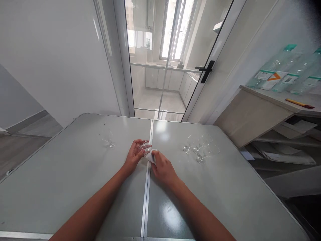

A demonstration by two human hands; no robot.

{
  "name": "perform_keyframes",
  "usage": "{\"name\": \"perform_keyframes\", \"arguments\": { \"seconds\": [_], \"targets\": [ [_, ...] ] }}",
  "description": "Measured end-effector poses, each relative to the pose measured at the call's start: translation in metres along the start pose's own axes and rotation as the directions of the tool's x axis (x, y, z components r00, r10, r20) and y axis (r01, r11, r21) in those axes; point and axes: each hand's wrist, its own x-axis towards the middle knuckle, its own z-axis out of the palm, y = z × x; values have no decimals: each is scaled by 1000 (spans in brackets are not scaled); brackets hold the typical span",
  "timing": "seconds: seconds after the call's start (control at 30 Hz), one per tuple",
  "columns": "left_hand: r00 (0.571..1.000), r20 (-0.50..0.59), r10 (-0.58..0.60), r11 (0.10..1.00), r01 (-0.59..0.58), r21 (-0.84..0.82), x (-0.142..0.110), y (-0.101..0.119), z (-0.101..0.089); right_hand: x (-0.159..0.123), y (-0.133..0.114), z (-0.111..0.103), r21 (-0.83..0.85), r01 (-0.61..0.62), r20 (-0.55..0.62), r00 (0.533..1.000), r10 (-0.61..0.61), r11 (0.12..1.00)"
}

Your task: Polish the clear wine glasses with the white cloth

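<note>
Here I am, both hands at mid-tabletop (75, 180), right by the metal seam (146, 197)! My left grip (133, 156) is curled round a clear glass (144, 146), fingers on the far side, thumb on the near one. In comes my right grip (163, 166), pinching a white cloth (150, 156) between thumb and fingers, right up against the glass. Is the glass touching the tabletop? I can't tell from here. Off to my left, one stemmed glass (110, 145) on its own; over to my right, a cluster of glasses (200, 159), bowls overlapping, hard to count. Beyond the far edge, a glazed door (165, 87) with a black handle (206, 71)!
</note>
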Motion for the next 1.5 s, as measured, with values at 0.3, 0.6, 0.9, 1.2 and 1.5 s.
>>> {"name": "perform_keyframes", "arguments": {
  "seconds": [0.3,0.6,0.9,1.2,1.5],
  "targets": [
    [997,53,-58,993,63,-102,1,-1,1,10,2,-6,720,-466,404,884,235,515],
    [998,52,-37,995,32,90,3,-7,-2,-3,-5,-7,41,-125,-54,990,127,991],
    [989,119,-91,991,102,-88,1,3,2,6,-6,-14,743,-484,416,875,248,462],
    [1000,-13,9,998,-8,65,3,-2,-4,-1,-6,-13,62,-60,-19,998,61,996],
    [998,-48,38,999,-38,4,2,1,-3,7,15,-5,694,-190,-266,829,492,694]
  ]
}}
